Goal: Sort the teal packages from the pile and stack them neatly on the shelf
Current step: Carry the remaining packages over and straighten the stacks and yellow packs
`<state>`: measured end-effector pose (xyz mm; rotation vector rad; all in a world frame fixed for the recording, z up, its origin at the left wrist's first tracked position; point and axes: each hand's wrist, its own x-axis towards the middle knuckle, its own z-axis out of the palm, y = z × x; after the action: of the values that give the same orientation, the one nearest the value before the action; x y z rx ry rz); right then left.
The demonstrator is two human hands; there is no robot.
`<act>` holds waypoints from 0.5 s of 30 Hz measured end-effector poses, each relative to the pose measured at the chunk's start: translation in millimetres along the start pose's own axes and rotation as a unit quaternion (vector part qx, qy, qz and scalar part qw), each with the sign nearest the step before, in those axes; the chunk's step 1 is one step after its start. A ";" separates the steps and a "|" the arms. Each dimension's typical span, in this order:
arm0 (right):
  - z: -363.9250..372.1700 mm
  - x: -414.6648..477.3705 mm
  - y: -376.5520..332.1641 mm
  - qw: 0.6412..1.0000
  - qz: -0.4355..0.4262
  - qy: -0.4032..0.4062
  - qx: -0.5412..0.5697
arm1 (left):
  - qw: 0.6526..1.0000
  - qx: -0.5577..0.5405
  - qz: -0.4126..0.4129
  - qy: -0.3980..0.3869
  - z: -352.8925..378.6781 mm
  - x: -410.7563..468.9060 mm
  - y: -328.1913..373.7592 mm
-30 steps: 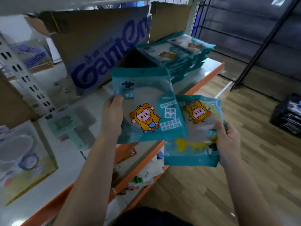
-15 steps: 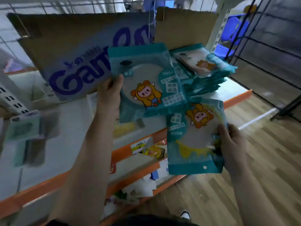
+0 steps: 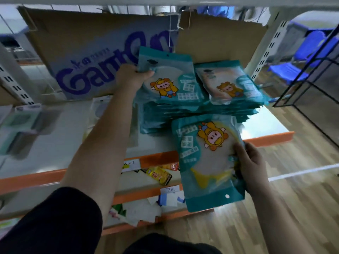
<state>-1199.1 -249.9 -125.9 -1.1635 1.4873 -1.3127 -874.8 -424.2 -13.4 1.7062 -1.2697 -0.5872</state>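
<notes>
My left hand [image 3: 131,77] grips the left edge of a teal package [image 3: 169,79] with a yellow cartoon figure, holding it on top of the left stack of teal packages [image 3: 161,116] on the white shelf [image 3: 271,123]. A second stack [image 3: 229,83] lies just to its right. My right hand [image 3: 252,166] holds another teal package [image 3: 207,162] upside down, in front of the shelf's orange edge and below the stacks.
A brown cardboard box with blue lettering [image 3: 95,57] stands at the back of the shelf. Blurred pale packages [image 3: 22,123] lie at the left. Lower shelves hold a yellow packet [image 3: 159,176] and loose papers. A black wire rack [image 3: 311,79] stands right, over wooden floor.
My left hand carried its package up and right onto the left stack. My right hand with its package stayed low in front of the shelf. The view moved closer to the stacks.
</notes>
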 end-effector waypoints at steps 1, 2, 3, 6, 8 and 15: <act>-0.1 2.3 0.5 1.000 0.003 -0.011 0.008 | 1.000 0.018 -0.004 0.006 1.8 0.1 -0.3; 0.0 4.5 0.5 1.000 0.005 -0.020 0.021 | 0.999 0.034 -0.010 0.010 3.1 0.5 -0.3; 0.5 6.5 0.5 0.999 0.004 -0.028 0.032 | 0.999 0.045 -0.017 0.008 4.3 0.0 -0.9; 1.7 10.5 1.2 0.998 0.003 -0.044 0.047 | 0.998 -0.004 -0.048 -0.030 5.2 -2.5 -7.0; 2.8 12.6 3.7 0.997 0.006 -0.054 0.057 | 0.996 -0.047 -0.063 -0.046 0.9 -6.4 -11.1; 4.7 13.8 9.5 0.995 0.001 -0.075 0.072 | 0.993 -0.108 -0.053 0.016 10.1 -19.3 -14.9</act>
<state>-1199.1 -264.1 -135.9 -1.1402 1.2653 -1.2803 -882.4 -409.3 -33.8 1.6025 -1.0569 -0.7290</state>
